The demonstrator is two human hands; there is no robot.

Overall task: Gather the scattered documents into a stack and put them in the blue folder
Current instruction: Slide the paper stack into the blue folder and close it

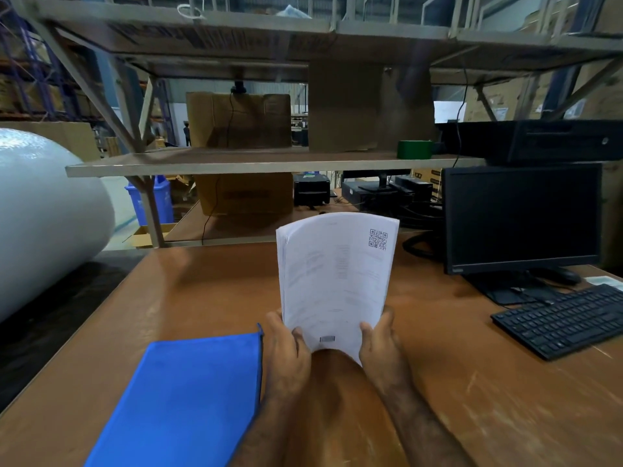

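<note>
Two hands hold one thick stack of documents [335, 281] upright over the middle of the brown table [472, 382], its lower edge down between the wrists and its top curling slightly back toward the shelving. The sheets are white, printed with faint text that is too blurred to read; a QR code sits in the upper right corner of the front page and a small grey box near the bottom edge. Along the left side the many page edges show as a dense layered band. The blue folder [188, 399] lies flat on the table just left of the left forearm, closed as far as can be told, with a thin dark edge running down its right side; its lower corner is cut off by the frame. The left hand [286, 348] grips the stack's lower left corner, thumb across the front page, fingers hidden behind the paper. The right hand [379, 345] grips the lower right corner the same way, thumb on the front, fingers out of sight behind. Both forearms rise from the bottom of the view and converge toward the stack, and the bottom edge of the stack is hidden behind the hands, so whether it touches the table cannot be told. A dark monitor [522, 217] and a black keyboard [566, 320] stand to the right, well apart from the stack.
</note>
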